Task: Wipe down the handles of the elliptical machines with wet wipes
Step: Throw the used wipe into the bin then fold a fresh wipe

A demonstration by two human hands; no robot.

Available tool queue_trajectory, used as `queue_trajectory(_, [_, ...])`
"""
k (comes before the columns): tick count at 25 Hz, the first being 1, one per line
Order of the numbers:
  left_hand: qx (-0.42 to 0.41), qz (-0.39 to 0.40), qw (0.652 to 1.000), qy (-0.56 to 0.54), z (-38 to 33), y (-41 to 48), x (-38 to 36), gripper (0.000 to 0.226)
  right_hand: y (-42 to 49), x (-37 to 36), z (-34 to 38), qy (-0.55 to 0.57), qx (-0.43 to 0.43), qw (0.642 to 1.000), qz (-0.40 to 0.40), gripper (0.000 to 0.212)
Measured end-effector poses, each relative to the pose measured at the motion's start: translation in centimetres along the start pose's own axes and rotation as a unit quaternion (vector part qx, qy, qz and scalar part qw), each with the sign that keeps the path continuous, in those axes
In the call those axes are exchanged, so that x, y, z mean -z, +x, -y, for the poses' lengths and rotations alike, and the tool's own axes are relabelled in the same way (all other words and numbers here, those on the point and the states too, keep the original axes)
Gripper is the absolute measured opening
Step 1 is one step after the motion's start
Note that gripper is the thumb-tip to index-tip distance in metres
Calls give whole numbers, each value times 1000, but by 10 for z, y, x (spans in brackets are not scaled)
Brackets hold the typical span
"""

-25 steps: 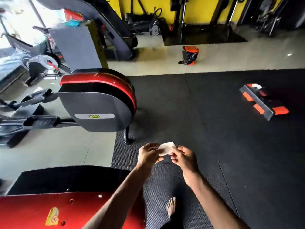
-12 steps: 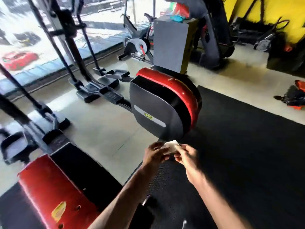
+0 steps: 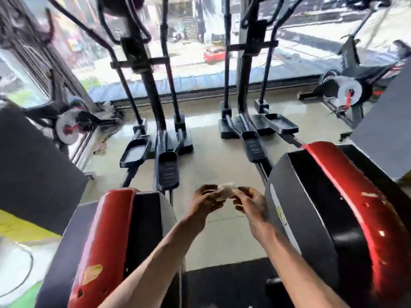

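Observation:
A small folded white wet wipe is pinched between my left hand and my right hand, held in front of me at mid-frame. Two elliptical machines stand ahead, one on each side of my hands. The left elliptical has a red and black flywheel housing close to me, with its black handle bars rising at the top. On the right elliptical the red housing also sits near me, and its handles run out of frame at the top.
Black foot pedals lie on the pale floor between the housings and the window. Exercise bikes stand at far left and far right. A grey block is at the right edge. A black mat is underfoot.
My view has swung left from the black mat area to face both ellipticals and the window. My hands still hold the wipe between them, in the same pose.

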State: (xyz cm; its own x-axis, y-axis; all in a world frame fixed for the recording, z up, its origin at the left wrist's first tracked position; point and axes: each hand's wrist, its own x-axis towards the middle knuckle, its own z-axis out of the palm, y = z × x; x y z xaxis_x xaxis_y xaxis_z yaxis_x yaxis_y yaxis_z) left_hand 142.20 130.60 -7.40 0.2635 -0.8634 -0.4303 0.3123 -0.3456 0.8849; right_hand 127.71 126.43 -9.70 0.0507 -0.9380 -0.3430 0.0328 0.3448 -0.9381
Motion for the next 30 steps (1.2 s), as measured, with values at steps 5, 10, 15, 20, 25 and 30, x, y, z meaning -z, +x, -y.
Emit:
queue_trajectory(5, [-50, -113, 991, -57, -58, 59, 5, 15, 93, -45, 54, -78, 73, 989, 105, 14])
queue_trajectory(10, [-85, -164, 979, -83, -114, 149, 27, 19, 194, -109, 96, -141, 153, 963, 170, 16])
queue_trajectory(15, [-119, -179, 971, -105, -191, 262, 59, 9, 311, -191, 146, -141, 194, 939, 245, 30])
queue_trajectory(20, [-154, -192, 966, -78, -292, 377, 95, 15, 422, -279, 217, -185, 277, 910, 249, 19])
queue_trajectory(25, [-202, -171, 960, -88, -377, 475, 113, 16, 523, -354, 274, -130, 256, 922, 261, 15])
queue_trajectory(30, [-253, -170, 950, -64, -455, 583, 134, 28, 631, -430, 332, -86, 277, 901, 324, 17])
